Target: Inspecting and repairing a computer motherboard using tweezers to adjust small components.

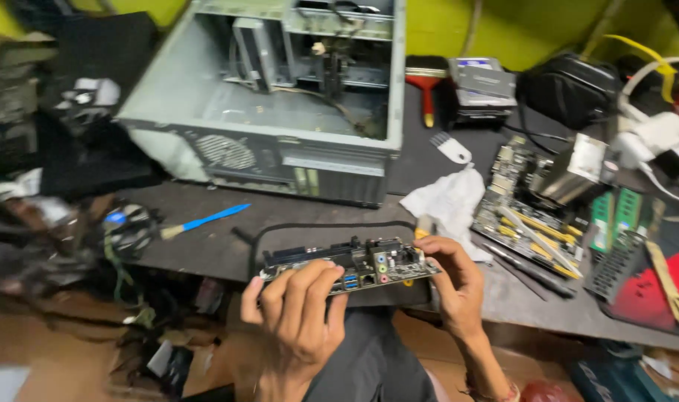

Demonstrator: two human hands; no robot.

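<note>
You hold the dark flat motherboard with its row of coloured rear ports [352, 265] edge-on above the desk [220, 246] front. Your left hand [298, 316] and right hand [455, 286] are both closed on its ends. It looks light, stiff, fragile: keep to bare edges.

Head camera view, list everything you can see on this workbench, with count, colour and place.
motherboard: one, dark, held edge-on at front centre
computer case: one, grey, open, back centre
blue brush: one, blue handle, left of centre
red brush: one, red handle, right of the case
white cloth: one, white, centre right
second board: one, with yellow slots, right
memory sticks: two, green, far right
fan: one, dark, left edge
table: one, dark
left hand: grips the motherboard
right hand: grips the motherboard
</note>
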